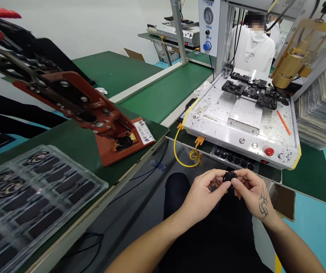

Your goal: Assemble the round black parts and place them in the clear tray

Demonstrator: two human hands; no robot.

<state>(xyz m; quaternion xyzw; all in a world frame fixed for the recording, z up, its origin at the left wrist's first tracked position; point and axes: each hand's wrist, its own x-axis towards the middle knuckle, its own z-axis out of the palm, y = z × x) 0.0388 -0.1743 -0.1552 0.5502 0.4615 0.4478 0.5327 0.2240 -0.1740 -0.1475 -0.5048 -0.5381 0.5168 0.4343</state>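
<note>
Between both hands, above my lap, is a small round black part (230, 176) whose exact kind I cannot make out. My left hand (205, 193) pinches its left side with thumb and fingers. On the other side, my right hand (248, 189) grips it the same way, thumb on the near edge. Just beyond my hands, a clear strip (231, 158) with several round black pieces lies under the front of a white machine (222, 132). Black fixture blocks (250, 91) sit on that machine's scuffed top.
A red toggle press (108, 151) stands on the green bench to the left, behind a clear compartment tray (74, 167) with black parts. Yellow cable (177, 151) loops below the machine. An orange stick (284, 122) lies on its top. Stacked trays (316, 110) rise at right; a person (253, 49) sits beyond.
</note>
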